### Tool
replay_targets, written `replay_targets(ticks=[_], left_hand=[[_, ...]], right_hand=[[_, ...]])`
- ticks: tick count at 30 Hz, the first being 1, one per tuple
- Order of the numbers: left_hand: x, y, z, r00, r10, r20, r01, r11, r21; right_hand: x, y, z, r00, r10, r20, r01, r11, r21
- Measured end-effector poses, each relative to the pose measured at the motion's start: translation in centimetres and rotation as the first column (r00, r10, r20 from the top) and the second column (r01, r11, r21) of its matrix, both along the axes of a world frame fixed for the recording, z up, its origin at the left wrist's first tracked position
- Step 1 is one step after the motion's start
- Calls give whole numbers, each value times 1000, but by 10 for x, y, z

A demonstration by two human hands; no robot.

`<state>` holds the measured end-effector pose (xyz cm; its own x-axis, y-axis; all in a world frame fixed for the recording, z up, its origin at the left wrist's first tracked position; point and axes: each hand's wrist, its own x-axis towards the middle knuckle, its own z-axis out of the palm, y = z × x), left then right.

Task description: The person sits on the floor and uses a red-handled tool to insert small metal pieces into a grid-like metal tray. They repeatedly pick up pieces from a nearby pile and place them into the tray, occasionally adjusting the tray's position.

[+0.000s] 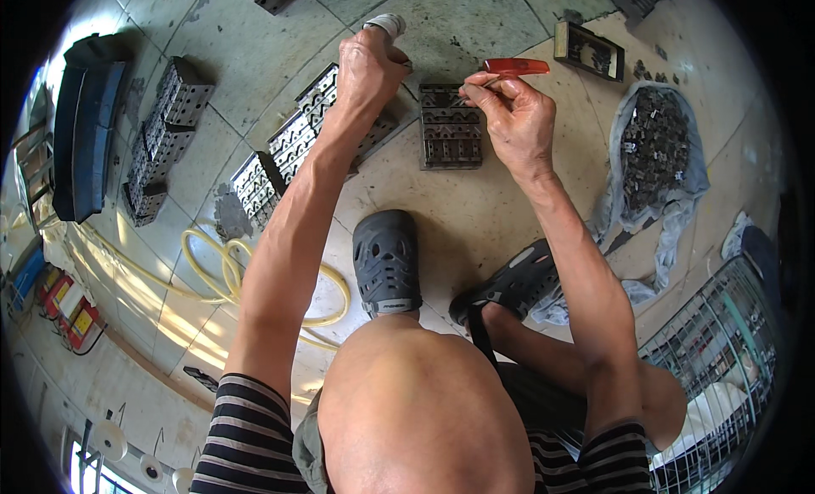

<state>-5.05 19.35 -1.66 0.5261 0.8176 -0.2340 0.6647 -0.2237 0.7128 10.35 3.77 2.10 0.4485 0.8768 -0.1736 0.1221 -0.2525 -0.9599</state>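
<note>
Two clogs stand nearest you: the left clog (386, 265) at 7 o'clock and the right clog (505, 286) at 5 o'clock from a slotted metal block (451, 146), with tiled floor (437, 197) between them and its near edge. The block lies between your hands, its long axis running from 12 to 6 o'clock. Your right hand (519, 125) is nearer, its fingertips at the block's 1 o'clock corner; from that grip the block lies toward 9 o'clock. Its fingers are closed on a red-handled tool (515, 66), whose handle runs toward 3 o'clock; the tip cannot be made out. Your left hand (371, 74), farther off at 10 o'clock, forms a fist around a white-banded object (388, 24). Side room is bounded at 9 o'clock by rows of metal blocks (293, 142), partly hidden by your left forearm (297, 205), and, well apart, by a shallow tray (561, 44) at 2 o'clock and a bag (698, 176) of small metal pieces (655, 150) at 3 o'clock. Beyond the block's far edge, tiled floor extends toward 12 o'clock.
</note>
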Motion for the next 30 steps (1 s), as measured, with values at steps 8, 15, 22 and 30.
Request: replay_targets(ticks=[8,15,22,30], left_hand=[[-6,-14,-2,976,168,142,-174,984,28],[-32,-87,29,898,369,238,-365,929,-61],[-36,-179,11,823,471,316,-391,875,-287],[-2,-192,-1,857,358,371,-354,932,-81]], right_hand=[[-1,-1,-9,995,54,87,-51,998,-34],[4,11,4,934,222,278,-198,974,-112],[21,21,-7,728,521,446,-507,847,-161],[23,24,30,902,99,-421,-168,977,-129]])
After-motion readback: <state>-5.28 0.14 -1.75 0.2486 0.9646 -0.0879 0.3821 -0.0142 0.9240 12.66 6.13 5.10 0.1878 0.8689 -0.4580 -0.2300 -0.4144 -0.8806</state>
